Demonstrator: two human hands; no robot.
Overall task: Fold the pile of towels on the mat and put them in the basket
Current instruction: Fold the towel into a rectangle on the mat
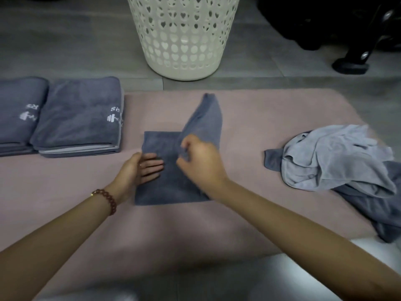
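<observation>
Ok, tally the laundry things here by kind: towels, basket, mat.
Folded towel stacks: 2
Towel being folded: 1
Heap of unfolded towels: 1
Basket: 1
Mat: 1
Total: 6

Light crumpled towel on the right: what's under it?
A darker grey towel pokes out beneath the light towel, lying on the pink mat. Anything else underneath is covered.

Half-folded towel (171,187) on pink mat (65,181)
</observation>
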